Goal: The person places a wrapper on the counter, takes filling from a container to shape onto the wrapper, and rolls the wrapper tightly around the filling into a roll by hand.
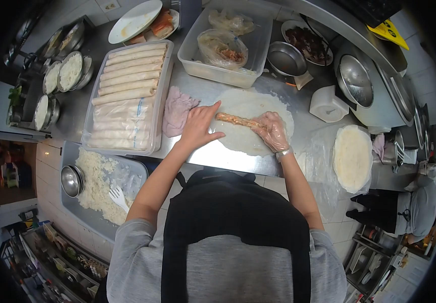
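Observation:
A thin round wrapper (238, 139) lies flat on the metal table, with a long strip of orange-brown filling (235, 120) across it. My left hand (200, 125) is bare and rests at the wrapper's left edge, fingers apart, holding nothing, close to the strip's left end. A clear plastic glove covers my right hand (272, 132), whose fingers are bent together at the strip's right end; whether they grip filling is hidden. A crumpled pink cloth (177, 108) lies left of my left hand.
At the left stands a bin of rolled wrappers (127, 76), above a tray of rice (94, 187). Behind the wrapper is a bin with filling bags (223, 76). More round wrappers (353, 157) lie at the right. A person (415, 209) is at far right.

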`<state>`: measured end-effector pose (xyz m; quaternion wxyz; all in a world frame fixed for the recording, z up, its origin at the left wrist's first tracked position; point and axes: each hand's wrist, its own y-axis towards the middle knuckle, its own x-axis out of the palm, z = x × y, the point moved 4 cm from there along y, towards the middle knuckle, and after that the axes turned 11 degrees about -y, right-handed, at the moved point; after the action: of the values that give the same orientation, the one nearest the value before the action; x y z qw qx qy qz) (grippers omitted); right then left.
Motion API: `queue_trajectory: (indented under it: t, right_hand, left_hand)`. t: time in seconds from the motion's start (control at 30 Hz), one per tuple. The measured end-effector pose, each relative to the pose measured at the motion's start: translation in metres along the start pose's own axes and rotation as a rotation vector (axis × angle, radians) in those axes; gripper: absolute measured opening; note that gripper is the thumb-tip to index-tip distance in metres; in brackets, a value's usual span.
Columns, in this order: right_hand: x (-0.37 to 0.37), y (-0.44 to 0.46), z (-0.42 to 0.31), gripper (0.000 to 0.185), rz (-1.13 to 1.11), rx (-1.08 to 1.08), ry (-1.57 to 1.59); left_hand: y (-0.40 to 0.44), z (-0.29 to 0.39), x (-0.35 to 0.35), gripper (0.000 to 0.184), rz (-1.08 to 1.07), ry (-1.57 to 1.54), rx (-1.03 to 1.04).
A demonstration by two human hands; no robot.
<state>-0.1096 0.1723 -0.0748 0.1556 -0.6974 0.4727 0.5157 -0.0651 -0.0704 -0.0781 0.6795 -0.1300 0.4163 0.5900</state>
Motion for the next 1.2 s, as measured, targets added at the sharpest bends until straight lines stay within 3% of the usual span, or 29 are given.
queue_trajectory:
  t: [0.07,0.4,0.47,0.57,0.67,0.77,0.87,1.0,1.07,1.2]
  right_hand:
    - [-0.006,0.002,-0.010,0.028,0.114,0.026,-0.065]
    - [-0.008,-0.001,0.003,0.033,-0.013,0.111,0.201]
    - [-0.009,-0.005,0.002,0.033,0.013,0.023,-0.017]
    - [-0.003,-0.010,0.011,0.038,0.002,-0.002,-0.083]
    - [-0.011,-0.013,0.012,0.040,0.097,-0.002,0.039]
    - [-0.018,-0.015,0.007,0.046,0.114,-0.007,-0.029]
    - [-0.003,-0.018,0.023,0.047,0.016,0.011,-0.011]
    - [-0.001,-0.014,0.020,0.042,0.012,0.036,0.037]
    - [-0.016,-0.008,-0.004,0.036,0.125,0.053,0.000]
    - [-0.004,-0.008,0.009,0.040,0.066,0.037,-0.021]
  left_hand:
    - [0.000,0.000,0.001,0.096,-0.010,0.004,-0.017]
    - [-0.001,-0.001,0.002,0.095,0.000,-0.012,-0.004]
    - [-0.001,-0.001,0.001,0.094,-0.009,-0.007,-0.013]
    - [-0.001,-0.004,0.002,0.098,-0.006,-0.019,-0.008]
    - [-0.002,-0.005,0.003,0.097,0.001,-0.014,0.003]
    - [-0.001,-0.003,0.001,0.098,-0.019,-0.030,-0.033]
    - [-0.002,-0.004,0.002,0.098,0.004,-0.018,0.001]
    - [-0.001,-0.003,0.001,0.098,0.002,-0.013,0.001]
    - [-0.001,0.000,0.001,0.094,-0.022,-0.004,-0.012]
    - [-0.001,-0.001,0.001,0.095,-0.009,0.002,-0.003]
